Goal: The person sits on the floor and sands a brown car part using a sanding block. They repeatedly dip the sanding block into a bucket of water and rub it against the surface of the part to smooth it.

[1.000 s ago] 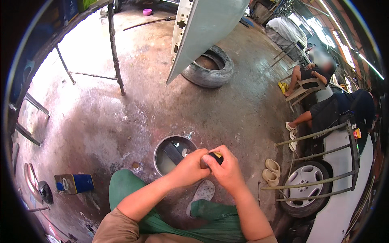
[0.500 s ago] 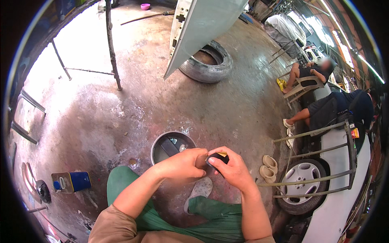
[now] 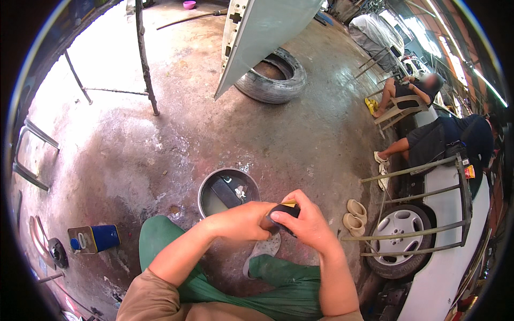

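My right hand point(image 3: 308, 222) grips a small black block point(image 3: 288, 210) with a yellow edge, the thumb lying across its top. Against the block's left end, my left hand point(image 3: 243, 218) is closed on a thin grey-brown piece point(image 3: 266, 218) that looks like sandpaper; most of its fingers are hidden. Both hands meet above my shoe point(image 3: 266, 246). Just beyond them stands a round grey basin point(image 3: 202, 195) holding liquid, a long dark bar point(image 3: 225, 192) and some small pale bits.
A worn tire point(image 3: 273, 93) lies beyond, beside a pale upright panel point(image 3: 262, 37). A blue container point(image 3: 106, 237) stands at left. At right are beige clogs point(image 3: 354, 216), a metal frame point(image 3: 412, 232) and a car wheel point(image 3: 399, 235). Two people are farther right, one seated.
Both hands, still together, have shifted slightly upward, and the black block has turned a little in my right hand. The view has moved slightly, showing more of the basin.
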A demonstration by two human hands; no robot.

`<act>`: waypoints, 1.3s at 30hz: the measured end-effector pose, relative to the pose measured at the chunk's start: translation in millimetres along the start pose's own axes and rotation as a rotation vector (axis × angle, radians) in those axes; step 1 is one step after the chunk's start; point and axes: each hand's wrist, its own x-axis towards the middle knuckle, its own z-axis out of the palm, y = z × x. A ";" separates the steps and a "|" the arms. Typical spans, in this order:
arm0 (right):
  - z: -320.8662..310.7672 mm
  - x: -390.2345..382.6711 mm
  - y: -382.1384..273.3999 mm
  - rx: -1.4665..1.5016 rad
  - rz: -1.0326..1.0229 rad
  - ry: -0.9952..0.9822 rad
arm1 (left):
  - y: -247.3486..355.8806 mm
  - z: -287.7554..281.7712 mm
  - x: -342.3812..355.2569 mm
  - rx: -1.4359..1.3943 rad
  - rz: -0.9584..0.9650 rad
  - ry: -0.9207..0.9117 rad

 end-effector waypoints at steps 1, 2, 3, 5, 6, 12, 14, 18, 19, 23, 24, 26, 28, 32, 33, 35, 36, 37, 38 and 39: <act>-5.9 0.5 0.3 0.047 0.000 -0.044 | 1.8 -6.9 -2.7 0.026 -0.005 -0.010; -7.5 1.3 3.8 0.054 -0.043 -0.042 | 3.0 -11.2 -5.1 0.053 -0.010 -0.020; -8.2 3.2 9.7 0.061 -0.086 -0.040 | 2.9 -11.0 -7.0 0.040 0.062 0.030; -9.1 1.6 11.5 0.080 -0.144 -0.013 | 10.9 -10.1 -7.2 -0.070 -0.002 0.031; -5.7 3.3 10.7 0.099 -0.168 0.000 | 13.2 -10.8 -8.4 -0.121 -0.040 0.039; 3.2 12.5 3.0 -0.010 -0.258 0.064 | -2.9 -1.9 -3.2 0.031 0.211 0.210; 5.5 13.6 3.7 0.021 -0.208 0.067 | -8.2 -2.1 -4.1 0.078 0.196 0.229; 2.8 9.9 3.8 0.176 -0.072 0.084 | -5.5 -5.0 -1.8 0.204 0.271 0.342; 1.2 9.2 2.2 0.238 -0.035 0.082 | -4.3 -5.9 -2.9 0.167 0.329 0.389; -24.3 12.8 21.7 0.133 -0.068 0.281 | -1.6 -6.9 -7.5 0.049 0.489 0.535; -26.1 13.3 23.0 0.046 -0.164 0.386 | -1.4 -6.9 -8.8 0.031 0.506 0.568; -28.0 15.2 24.7 -0.134 -0.357 0.591 | -0.4 -4.8 -6.7 0.090 0.499 0.632; -22.1 10.4 21.8 -0.399 -0.452 0.571 | -4.4 0.9 -1.0 0.160 0.488 0.699; 28.9 -4.7 4.8 -0.621 -0.637 0.497 | -19.5 8.2 8.9 0.276 0.513 0.769; 37.8 -7.5 -0.7 -0.618 -0.698 0.480 | -22.4 7.6 9.8 0.287 0.516 0.789; 29.5 -3.3 0.0 -0.648 -0.738 0.442 | -23.7 6.5 7.7 0.342 0.534 0.826; 22.5 -2.0 0.9 -0.668 -0.750 0.422 | -22.6 8.3 6.2 0.375 0.549 0.839; 14.9 6.6 8.4 -0.668 -0.708 0.457 | -19.6 9.8 6.6 0.408 0.573 0.855; 5.5 14.1 13.8 -0.675 -0.689 0.491 | -16.1 10.9 6.0 0.403 0.602 0.842; -2.6 21.9 15.7 -0.678 -0.671 0.522 | -12.5 10.7 3.2 0.403 0.626 0.830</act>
